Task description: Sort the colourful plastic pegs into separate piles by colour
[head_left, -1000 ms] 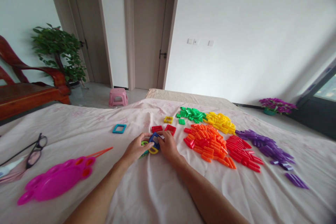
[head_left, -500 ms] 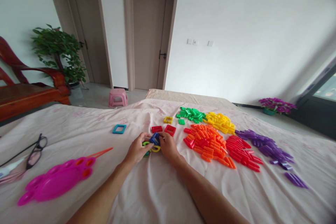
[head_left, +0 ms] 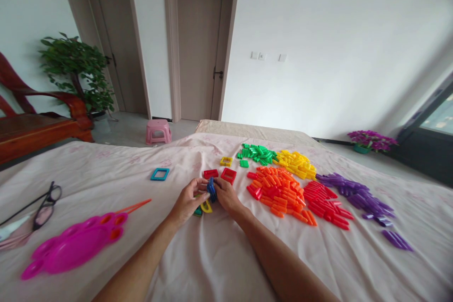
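Observation:
Several blue square magnetic tiles point(head_left: 211, 189), stacked and turned edge-on, are pinched between my two hands. My left hand point(head_left: 187, 199) is closed on their left side, fingertips at the top and thumb lower down. From the right, my right hand point(head_left: 227, 194) grips the same stack, its fingers partly hidden behind it. Just under the left thumb shows a yellow tile with a curved opening point(head_left: 206, 206). Beside it is a dark green piece point(head_left: 198, 211), partly covered by the hand. Beyond the hands lie two red tiles point(head_left: 229, 176) and a yellow tile point(head_left: 226, 161).
A teal square tile point(head_left: 160, 174) lies at left on the cloth point(head_left: 198, 264). Right of the hands are piles of orange sticks point(head_left: 281, 191), red, green, yellow and purple sticks point(head_left: 354, 193). A magenta palette point(head_left: 76, 245) and glasses point(head_left: 47, 207) rest at far left.
The blue tiles have turned from showing their open square face to standing edge-on between my fingers. More of the yellow tile's curved opening shows beneath. The view has shifted slightly.

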{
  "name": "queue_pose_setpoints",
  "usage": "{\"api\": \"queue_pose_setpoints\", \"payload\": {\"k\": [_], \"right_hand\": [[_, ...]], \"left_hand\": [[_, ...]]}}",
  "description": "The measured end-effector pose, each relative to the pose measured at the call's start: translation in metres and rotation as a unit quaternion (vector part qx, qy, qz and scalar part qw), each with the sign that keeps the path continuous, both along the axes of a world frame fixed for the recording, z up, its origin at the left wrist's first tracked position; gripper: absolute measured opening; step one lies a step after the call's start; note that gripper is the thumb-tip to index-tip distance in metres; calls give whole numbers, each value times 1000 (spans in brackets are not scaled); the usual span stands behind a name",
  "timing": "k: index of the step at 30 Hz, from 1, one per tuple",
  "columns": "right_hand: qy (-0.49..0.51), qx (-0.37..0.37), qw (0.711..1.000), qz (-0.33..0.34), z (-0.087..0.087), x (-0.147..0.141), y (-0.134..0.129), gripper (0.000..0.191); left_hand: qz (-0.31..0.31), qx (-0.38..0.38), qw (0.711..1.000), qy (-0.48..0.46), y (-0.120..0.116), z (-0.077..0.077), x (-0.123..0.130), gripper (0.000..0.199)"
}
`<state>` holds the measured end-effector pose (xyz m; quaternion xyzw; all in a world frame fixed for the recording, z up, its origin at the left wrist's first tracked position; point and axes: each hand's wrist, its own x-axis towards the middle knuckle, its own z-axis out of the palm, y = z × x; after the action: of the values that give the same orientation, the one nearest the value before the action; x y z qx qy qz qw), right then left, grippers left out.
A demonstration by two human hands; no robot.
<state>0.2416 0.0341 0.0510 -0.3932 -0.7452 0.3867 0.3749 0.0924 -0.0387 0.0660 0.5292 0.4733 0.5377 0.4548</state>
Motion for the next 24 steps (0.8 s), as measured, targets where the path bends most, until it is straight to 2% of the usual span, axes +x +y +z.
{"api": "queue_pose_setpoints", "payload": {"k": [3, 6, 10, 13, 16, 19, 22, 24], "right_hand": [[-33, 12, 999, 5, 7, 6, 1, 18], [-123, 68, 990, -27, 19, 19, 4, 18], [-295, 135, 944, -58, 39, 36, 4, 17], [-386, 149, 908, -59, 52, 42, 0, 20], [-420, 171, 889, -66, 62, 39, -8, 26], [-388, 187, 900, -73, 66, 31, -18, 26], [-300, 195, 934, -10, 62, 20, -30, 26], [-256, 198, 945, 38, 56, 12, -38, 27]], "left_hand": [[1, -4, 1000, -5, 1, -1, -1, 44], [44, -17, 999, -2, 4, -6, -4, 43], [114, -24, 993, -29, 8, -13, -8, 41], [125, -24, 991, -45, 10, -17, -10, 40], [123, -33, 990, -54, 9, -18, -11, 39], [121, -42, 989, -70, 8, -17, -11, 40], [117, -44, 988, -87, 9, -16, -12, 42], [112, -44, 988, -93, 9, -15, -13, 43]]}}
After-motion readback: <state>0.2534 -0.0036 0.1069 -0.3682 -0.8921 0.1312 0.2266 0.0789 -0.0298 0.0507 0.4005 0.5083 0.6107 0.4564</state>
